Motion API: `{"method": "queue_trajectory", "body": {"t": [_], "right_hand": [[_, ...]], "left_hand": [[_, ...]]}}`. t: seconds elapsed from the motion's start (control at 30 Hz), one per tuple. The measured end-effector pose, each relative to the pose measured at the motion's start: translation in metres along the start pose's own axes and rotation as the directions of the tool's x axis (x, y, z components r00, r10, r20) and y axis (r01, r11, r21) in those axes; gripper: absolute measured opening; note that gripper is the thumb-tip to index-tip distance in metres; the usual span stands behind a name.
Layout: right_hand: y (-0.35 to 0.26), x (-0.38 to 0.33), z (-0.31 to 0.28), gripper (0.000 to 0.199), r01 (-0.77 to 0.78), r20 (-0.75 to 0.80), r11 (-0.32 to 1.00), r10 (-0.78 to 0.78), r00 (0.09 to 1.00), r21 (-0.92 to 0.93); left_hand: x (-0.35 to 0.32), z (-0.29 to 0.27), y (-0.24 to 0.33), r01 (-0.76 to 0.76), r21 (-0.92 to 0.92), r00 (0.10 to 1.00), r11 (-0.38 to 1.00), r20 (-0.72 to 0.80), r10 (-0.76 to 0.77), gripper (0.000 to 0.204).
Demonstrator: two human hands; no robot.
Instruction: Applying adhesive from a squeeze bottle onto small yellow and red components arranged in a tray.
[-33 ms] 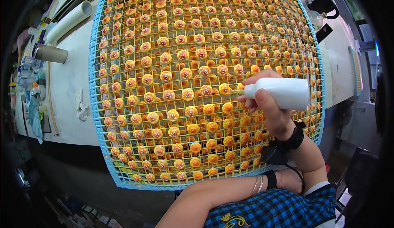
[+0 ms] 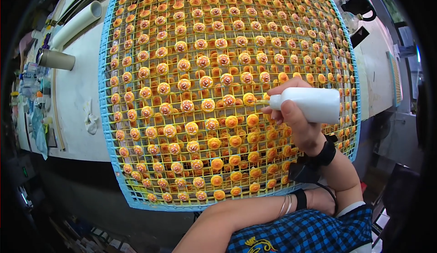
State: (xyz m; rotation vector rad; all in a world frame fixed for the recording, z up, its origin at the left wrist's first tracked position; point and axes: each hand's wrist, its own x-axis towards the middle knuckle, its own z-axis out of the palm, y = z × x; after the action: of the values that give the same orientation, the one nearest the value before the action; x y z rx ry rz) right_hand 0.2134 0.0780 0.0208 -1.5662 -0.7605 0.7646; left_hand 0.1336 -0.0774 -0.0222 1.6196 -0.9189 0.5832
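Observation:
My right hand (image 2: 301,130) is closed around a white squeeze bottle (image 2: 315,104) lying almost level. Its thin nozzle (image 2: 260,102) points left, with the tip at an orange-yellow rosette (image 2: 249,99); whether it touches, I cannot tell. Rows of these small flower-shaped pieces sit on a yellow grid (image 2: 189,97) in a light-blue frame (image 2: 108,116). Rosettes on the left and far side carry white marks on their petals; several near the bottle are plain orange. My left arm crosses in front of me, and my left hand (image 2: 322,200) rests beneath the right forearm, its fingers hidden.
On the left, a pale table (image 2: 82,116) holds a white roll (image 2: 77,25), a metal cylinder (image 2: 56,59) and a crumpled white piece (image 2: 91,118). Another worktop (image 2: 375,71) lies on the right. A dark device with a cable (image 2: 304,173) hangs by my right wrist.
The squeeze bottle and my right hand have shifted very slightly to the left, while the nozzle tip stays at the same rosette. My left hand has not moved.

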Motion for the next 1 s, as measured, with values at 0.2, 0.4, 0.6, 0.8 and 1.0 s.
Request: {"method": "queue_trajectory", "body": {"t": [0.2, 0.4, 0.6, 0.8, 1.0], "right_hand": [[0.008, 0.007, 0.003, 0.013, -0.051, -0.042, 0.993, 0.056, 0.998, 0.109], [0.008, 0.008, 0.005, 0.013, -0.054, -0.052, 0.995, 0.058, 0.997, 0.08], [0.008, 0.007, 0.006, 0.012, -0.071, -0.059, 0.992, 0.077, 0.995, 0.102], [0.006, 0.008, 0.007, 0.011, -0.093, -0.056, 0.992, 0.099, 0.994, 0.09], [0.007, 0.008, 0.007, 0.011, -0.089, -0.04, 0.993, 0.092, 0.995, 0.073]], "left_hand": [[0.001, -0.006, -0.001, -0.01, -0.048, 1.0, 0.999, 0.009, 0.011, 0.014], [0.002, -0.013, -0.001, 0.003, -0.071, 1.0, 0.998, -0.007, -0.004, 0.015], [0.002, -0.01, 0.0, 0.011, -0.061, 1.0, 0.998, 0.012, -0.01, 0.015], [0.002, -0.011, -0.001, -0.003, -0.085, 1.0, 0.996, -0.005, 0.003, 0.014], [0.003, -0.014, -0.002, -0.007, -0.072, 0.998, 0.997, 0.066, 0.011, 0.014]]}}
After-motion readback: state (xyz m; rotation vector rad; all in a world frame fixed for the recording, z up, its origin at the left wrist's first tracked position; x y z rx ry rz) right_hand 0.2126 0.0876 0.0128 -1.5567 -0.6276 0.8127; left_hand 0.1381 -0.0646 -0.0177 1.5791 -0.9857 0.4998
